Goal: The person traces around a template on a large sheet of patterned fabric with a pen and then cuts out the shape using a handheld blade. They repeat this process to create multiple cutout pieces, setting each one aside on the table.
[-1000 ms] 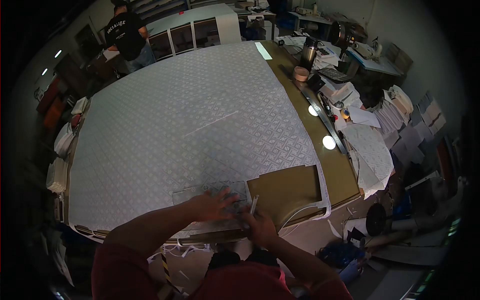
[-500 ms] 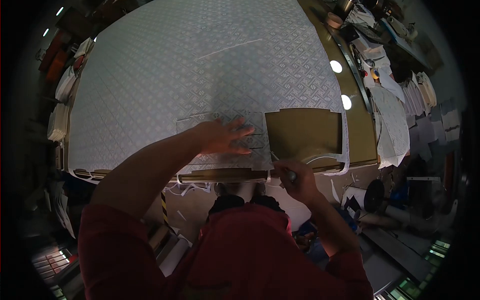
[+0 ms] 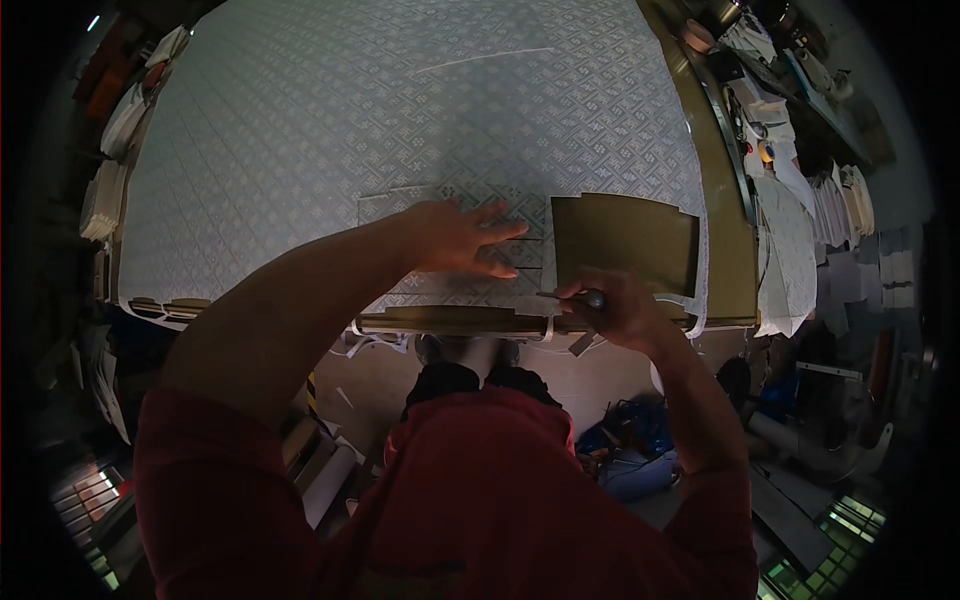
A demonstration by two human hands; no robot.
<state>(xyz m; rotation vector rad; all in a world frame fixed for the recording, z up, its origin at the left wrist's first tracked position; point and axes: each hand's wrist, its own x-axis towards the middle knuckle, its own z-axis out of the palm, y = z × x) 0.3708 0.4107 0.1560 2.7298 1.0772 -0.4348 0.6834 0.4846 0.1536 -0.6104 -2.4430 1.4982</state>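
Softly grey, lattice-patterned sheet (image 3: 330, 130) under splayed left hand (image 3: 458, 238); tool (image 3: 596, 299) gripped in right hand (image 3: 622, 312).

A brown counter (image 3: 722, 205) spreads beneath the hands (image 3: 465, 240), its bare strip off to their right. Pale floor (image 3: 372, 380) lies below its edge, nearer than they are. Beyond them, far left, a light (image 3: 93, 22) glows in the dim room.

Brown tabletop (image 3: 728, 270) beneath a pale patterned sheet (image 3: 350, 130) and metal strip (image 3: 741, 175).
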